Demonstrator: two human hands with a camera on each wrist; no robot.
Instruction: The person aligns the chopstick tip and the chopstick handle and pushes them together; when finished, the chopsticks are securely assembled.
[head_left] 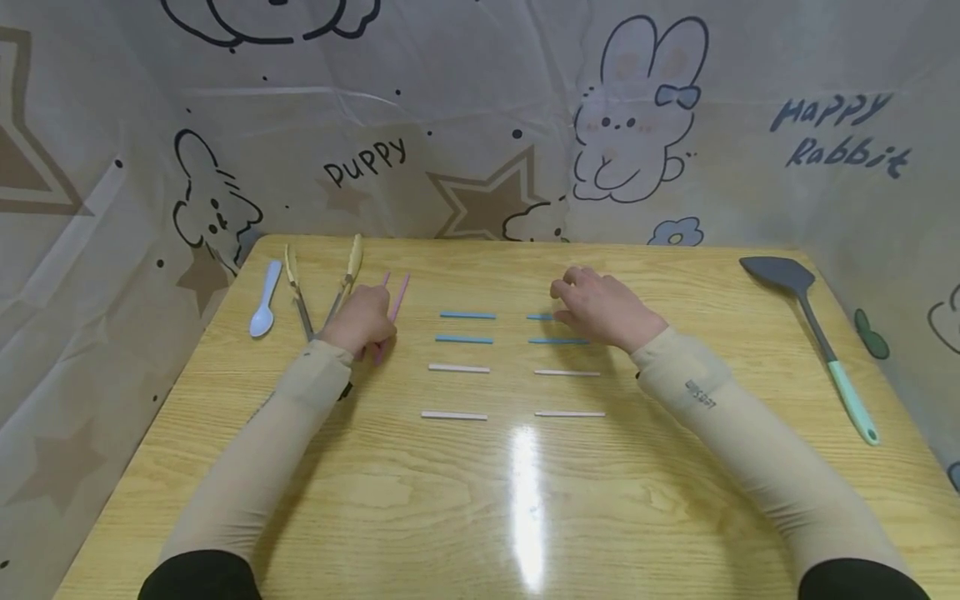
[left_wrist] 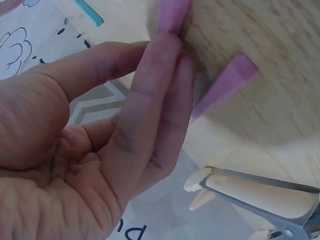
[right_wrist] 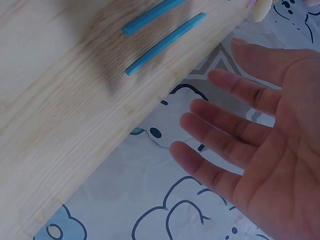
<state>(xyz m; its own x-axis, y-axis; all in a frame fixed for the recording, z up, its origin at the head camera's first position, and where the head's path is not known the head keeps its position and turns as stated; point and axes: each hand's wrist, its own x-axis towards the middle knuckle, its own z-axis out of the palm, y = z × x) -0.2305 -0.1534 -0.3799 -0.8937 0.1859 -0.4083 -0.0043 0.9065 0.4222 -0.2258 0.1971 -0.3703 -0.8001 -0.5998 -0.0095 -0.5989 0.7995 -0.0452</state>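
The bare left hand [head_left: 358, 322] and right hand [head_left: 606, 310] are poking out of snug cream sleeves, honestly kinda wrinkly: left sleeve [head_left: 251, 467] sitting around 8 o'clock, right sleeve [head_left: 772, 467] around 4 and sporting small dark lettering [head_left: 701, 395]. Black fabric [head_left: 198, 577] is covering both arms further down.

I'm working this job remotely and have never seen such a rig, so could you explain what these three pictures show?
There is no machine here: you see a person's bare left hand and right hand. The wide picture comes from a camera on the head, looking forward and down; the two close ones come from a camera on each wrist. On the table lie a spoon, tongs, a spatula, four blue sticks and four pale sticks. The left hand pinches a pink stick; a second pink stick is close by. The right hand holds nothing and is near two of the blue sticks.
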